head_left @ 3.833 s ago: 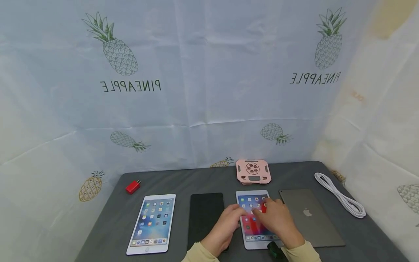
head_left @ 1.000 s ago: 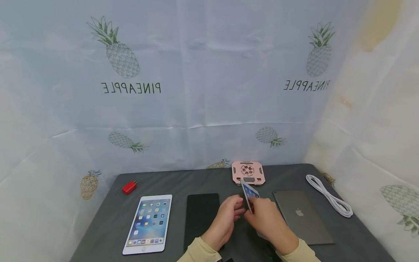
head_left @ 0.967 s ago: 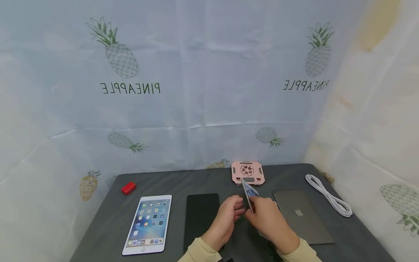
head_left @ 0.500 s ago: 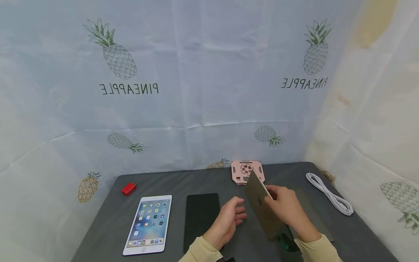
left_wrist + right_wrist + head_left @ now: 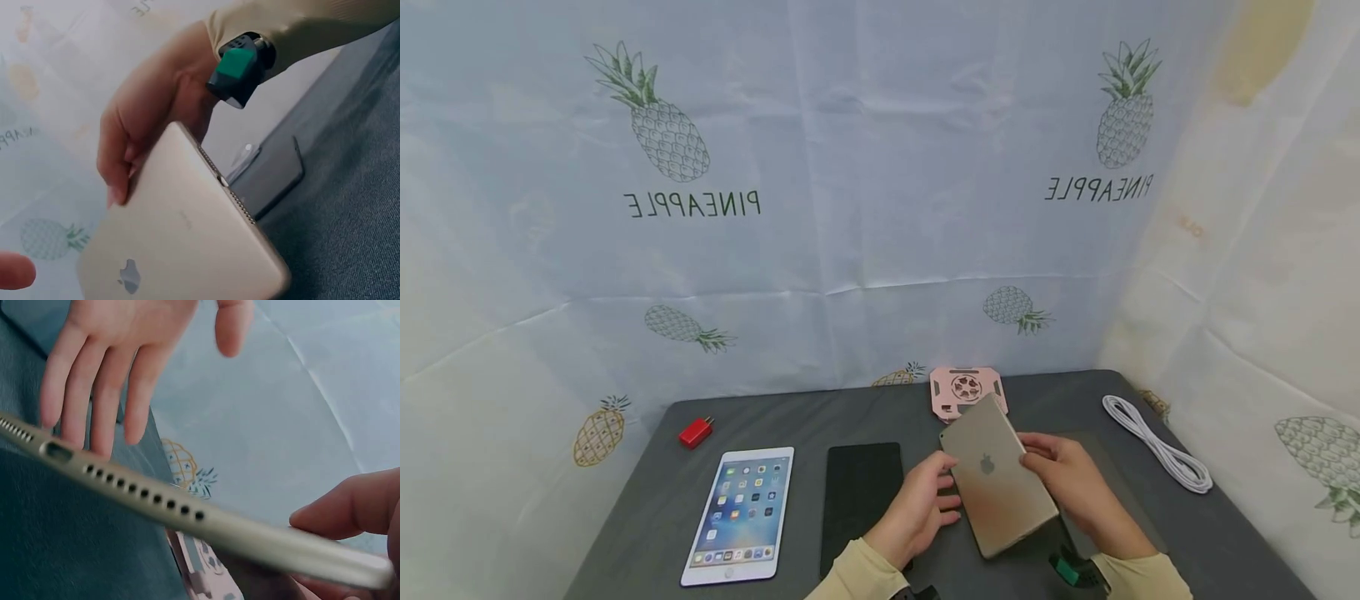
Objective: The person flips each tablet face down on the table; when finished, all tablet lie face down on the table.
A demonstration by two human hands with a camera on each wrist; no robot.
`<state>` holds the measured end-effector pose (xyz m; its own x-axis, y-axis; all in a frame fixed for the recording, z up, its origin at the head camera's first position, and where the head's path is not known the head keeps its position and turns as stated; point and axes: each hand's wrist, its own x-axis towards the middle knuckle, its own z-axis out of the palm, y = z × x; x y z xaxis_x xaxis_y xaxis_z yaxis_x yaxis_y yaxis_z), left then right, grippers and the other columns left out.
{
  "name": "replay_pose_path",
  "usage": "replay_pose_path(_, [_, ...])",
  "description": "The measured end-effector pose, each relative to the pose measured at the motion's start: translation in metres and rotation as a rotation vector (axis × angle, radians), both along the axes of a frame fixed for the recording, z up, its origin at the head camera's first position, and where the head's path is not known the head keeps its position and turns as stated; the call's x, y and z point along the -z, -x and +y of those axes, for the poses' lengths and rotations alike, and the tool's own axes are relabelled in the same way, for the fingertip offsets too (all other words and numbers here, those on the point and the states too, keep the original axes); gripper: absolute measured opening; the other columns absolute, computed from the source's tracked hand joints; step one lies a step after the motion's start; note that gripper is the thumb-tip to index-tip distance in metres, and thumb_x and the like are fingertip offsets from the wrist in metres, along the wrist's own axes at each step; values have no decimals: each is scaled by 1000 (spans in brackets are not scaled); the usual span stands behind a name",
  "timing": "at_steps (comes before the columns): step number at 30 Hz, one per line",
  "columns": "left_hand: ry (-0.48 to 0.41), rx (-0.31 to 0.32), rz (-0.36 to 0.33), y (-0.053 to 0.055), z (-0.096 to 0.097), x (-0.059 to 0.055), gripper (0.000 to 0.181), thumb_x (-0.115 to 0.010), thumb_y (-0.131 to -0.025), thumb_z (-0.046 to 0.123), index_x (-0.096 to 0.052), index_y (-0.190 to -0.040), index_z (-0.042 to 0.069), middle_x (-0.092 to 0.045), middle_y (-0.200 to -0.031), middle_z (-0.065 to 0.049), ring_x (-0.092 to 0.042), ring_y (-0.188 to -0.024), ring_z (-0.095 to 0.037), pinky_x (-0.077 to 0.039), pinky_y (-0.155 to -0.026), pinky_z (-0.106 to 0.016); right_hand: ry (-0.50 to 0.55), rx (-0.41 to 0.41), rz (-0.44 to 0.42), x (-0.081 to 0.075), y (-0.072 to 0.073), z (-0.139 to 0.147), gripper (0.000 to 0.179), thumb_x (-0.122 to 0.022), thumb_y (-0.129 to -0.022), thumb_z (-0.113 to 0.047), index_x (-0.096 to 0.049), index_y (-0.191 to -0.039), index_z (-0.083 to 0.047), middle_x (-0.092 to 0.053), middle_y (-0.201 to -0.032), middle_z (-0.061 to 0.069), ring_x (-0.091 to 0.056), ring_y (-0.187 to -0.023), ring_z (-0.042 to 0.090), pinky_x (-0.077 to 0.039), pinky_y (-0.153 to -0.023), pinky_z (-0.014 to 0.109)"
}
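My right hand pinches the right edge of a small tablet, thumb on one face and fingers on the other. The tablet is raised and tilted, its gold back with the apple logo showing in the head view. Its screen side is hidden. In the right wrist view its bottom edge, with port and speaker holes, crosses the frame. Beside the tablet's left edge is my left hand, palm turned inward. The right wrist view shows this left hand with its fingers extended and spread, not gripping anything.
A white tablet with lit screen lies at left, a dark tablet beside my left hand. A grey-backed tablet lies partly behind my right arm. Farther back are a red charger, a pink stand and a coiled white cable.
The tablet lay flat, screen up, under both hands; my right hand has raised it and turned it over, so its gold back now shows. My left hand has come off it.
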<state>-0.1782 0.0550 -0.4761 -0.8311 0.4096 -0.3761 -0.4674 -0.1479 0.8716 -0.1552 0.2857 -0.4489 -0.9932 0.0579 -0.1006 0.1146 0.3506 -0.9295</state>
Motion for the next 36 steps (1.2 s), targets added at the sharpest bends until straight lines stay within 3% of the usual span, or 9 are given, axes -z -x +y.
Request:
replay_pose_path(6, [-2, -19, 3, 2, -2, 5, 75, -54, -98, 35, -34, -153, -13, -42, -148, -37, -58, -131, -59, -42, -111, -80, 151, -53, -45, 8, 2, 0, 53, -55, -108, -7, -45, -156, 13, -66, -143, 32, -79, -106, 27, -67, -79, 42])
replay_pose_path(11, [8, -51, 21, 2, -2, 3, 68, -55, -98, 33, -39, -147, -11, -43, -141, -33, -62, -123, -51, -50, -104, -77, 130, -65, -35, 11, 2, 0, 53, -52, -108, -5, -42, -155, 17, -65, -142, 34, -79, -102, 24, -67, -78, 39])
replay_pose_path(14, [44, -70, 31, 2, -3, -1, 72, -57, -98, 32, -35, -149, -13, -42, -144, -35, -62, -123, -50, -53, -102, -73, 42, -26, -43, 12, 3, -1, 51, -54, -107, -4, -46, -152, 18, -70, -134, 32, -78, -97, 24, -65, -76, 36])
replay_pose_path(20, [78, -72, 33, 3, -6, -3, 78, -57, -97, 31, -31, -155, -13, -42, -145, -35, -61, -117, -44, -57, -97, -66, -253, 31, -85, 18, 4, -4, 48, -66, -100, -9, -61, -141, 15, -76, -112, 17, -67, -90, 20, -55, -72, 35])
replay_pose_path(25, [65, -50, 8, 3, -7, -1, 75, -58, -95, 29, -34, -153, -12, -51, -139, -32, -62, -113, -42, -59, -94, -62, -416, 8, -122, 25, 3, -5, 43, -71, -95, -9, -67, -132, 15, -77, -104, 13, -68, -87, 20, -58, -73, 39])
replay_pose_path(27, [67, -39, -2, 1, -7, -1, 77, -59, -95, 29, -33, -155, -12, -52, -140, -32, -62, -115, -42, -58, -95, -61, -453, -8, -144, 27, 3, -5, 41, -73, -95, -8, -69, -129, 14, -77, -106, 13, -69, -90, 21, -60, -76, 41])
replay_pose_path(34, [103, 1, -13, -3, -8, -3, 92, -61, -95, 32, -19, -162, -15, -24, -164, -39, -53, -134, -49, -50, -107, -66, -488, -13, -158, 33, 4, -7, 36, -75, -94, -7, -71, -123, 14, -76, -101, 12, -67, -87, 21, -60, -76, 42])
replay_pose_path(36, [106, 3, -5, -3, -8, -4, 92, -61, -95, 32, -19, -162, -15, -23, -165, -39, -51, -137, -50, -48, -108, -66, -490, -12, -159, 34, 5, -7, 35, -75, -94, -8, -71, -122, 14, -75, -100, 11, -66, -85, 20, -59, -74, 40])
